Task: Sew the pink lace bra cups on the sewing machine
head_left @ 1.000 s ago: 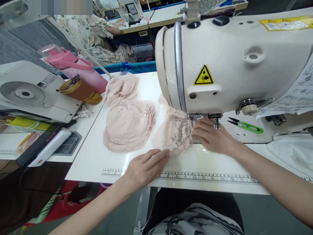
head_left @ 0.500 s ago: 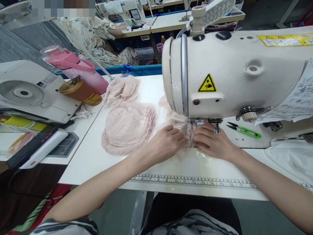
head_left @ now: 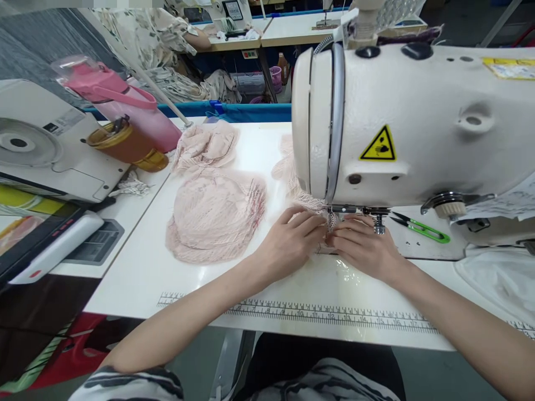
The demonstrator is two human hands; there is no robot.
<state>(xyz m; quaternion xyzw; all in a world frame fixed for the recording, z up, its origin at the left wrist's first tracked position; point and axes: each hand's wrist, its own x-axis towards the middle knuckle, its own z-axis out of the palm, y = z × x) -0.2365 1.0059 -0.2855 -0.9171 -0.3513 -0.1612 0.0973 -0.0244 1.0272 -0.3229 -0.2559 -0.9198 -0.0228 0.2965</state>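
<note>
A pale pink piece of lace fabric (head_left: 300, 186) lies under the head of a white sewing machine (head_left: 393, 122). My left hand (head_left: 295, 239) is closed on the lace's near edge, just left of the needle area, fingers curled. Close beside it, my right hand (head_left: 365, 245) pinches the same lace under the machine head; part of its fingers is hidden behind the thread tension knob. The needle itself cannot be made out. Left of my hands a round stack of pink lace pieces (head_left: 213, 217) lies flat, with a crumpled pink lace bundle (head_left: 207, 146) behind it.
Green thread snips (head_left: 422, 227) lie right of the needle area. A ruler strip (head_left: 301, 313) runs along the table's front edge. At left stand a pink bottle (head_left: 137, 114), an amber cup (head_left: 125, 145) and a white machine (head_left: 54, 147). Behind, a person's sleeve (head_left: 179, 28) shows.
The view has shifted, so the machine head appears larger and farther right. My left hand has moved in closer to the right hand, and both still hold the lace.
</note>
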